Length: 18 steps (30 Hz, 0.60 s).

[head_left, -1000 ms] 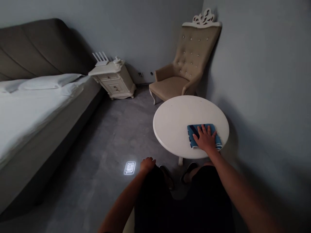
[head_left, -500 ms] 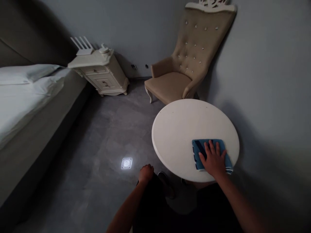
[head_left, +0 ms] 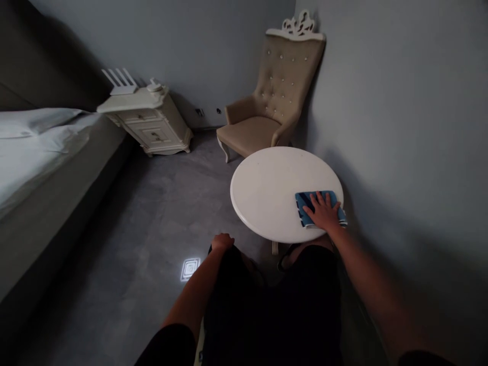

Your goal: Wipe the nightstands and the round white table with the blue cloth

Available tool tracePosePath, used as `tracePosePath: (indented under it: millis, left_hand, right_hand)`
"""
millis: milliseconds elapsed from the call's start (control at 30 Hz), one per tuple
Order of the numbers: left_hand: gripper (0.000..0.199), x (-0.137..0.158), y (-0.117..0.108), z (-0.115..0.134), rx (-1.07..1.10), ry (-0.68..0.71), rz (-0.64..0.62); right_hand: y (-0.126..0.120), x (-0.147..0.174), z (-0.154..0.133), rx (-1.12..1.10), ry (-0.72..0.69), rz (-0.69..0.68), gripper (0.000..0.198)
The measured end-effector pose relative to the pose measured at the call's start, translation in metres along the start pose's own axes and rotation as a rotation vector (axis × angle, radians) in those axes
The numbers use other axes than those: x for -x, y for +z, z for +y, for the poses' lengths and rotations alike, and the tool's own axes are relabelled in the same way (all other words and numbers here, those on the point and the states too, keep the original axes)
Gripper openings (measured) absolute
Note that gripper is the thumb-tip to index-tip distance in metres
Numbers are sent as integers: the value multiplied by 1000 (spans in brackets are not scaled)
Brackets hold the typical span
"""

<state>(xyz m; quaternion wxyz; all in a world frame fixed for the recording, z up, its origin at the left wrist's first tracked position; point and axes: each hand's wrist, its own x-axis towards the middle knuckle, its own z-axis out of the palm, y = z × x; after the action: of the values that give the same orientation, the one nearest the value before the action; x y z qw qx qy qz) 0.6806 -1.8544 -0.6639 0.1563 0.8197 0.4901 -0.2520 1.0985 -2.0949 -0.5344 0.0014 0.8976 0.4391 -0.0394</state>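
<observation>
My right hand [head_left: 323,211] lies palm down with spread fingers on a folded blue towel [head_left: 304,216], which has dark blue patterning and white stripes along its edge. The towel is flat against the right part of a round white table [head_left: 263,193], its right corner reaching the rim. My left hand [head_left: 222,241] rests over my knee, its back facing up and its fingers draped forward, partly hidden, with nothing visible in it.
Beyond the table stands a tan tufted armchair [head_left: 251,133]. A white nightstand [head_left: 154,133] carries a white router [head_left: 124,90] with antennas. At left is a bed [head_left: 34,152] with white bedding. A bright square pattern [head_left: 189,269] glows on the grey floor. The wall closes off the right.
The towel has slid right under my right hand, to the table's rim. The view has shifted, and more of my lap shows. My left hand stays on my knee.
</observation>
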Motion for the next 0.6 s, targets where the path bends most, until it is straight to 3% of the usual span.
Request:
tracePosePath:
  millis: [167,300,433,600]
  left_hand:
    - [60,40,-10,-7,6,48,111]
    - [60,59,-17,-26,9,222,170]
    - [49,65,-12,-35,87,334,281]
    - [43,52,-17,-36,191,359,196]
  right_hand:
    - [11,37,28,87,-157,-24,85]
    - [26,64,14,145,-418,-41,85]
    - [27,79,-39,147,-529,-28,85]
    - [19,69,-143,45,-584,-72,86]
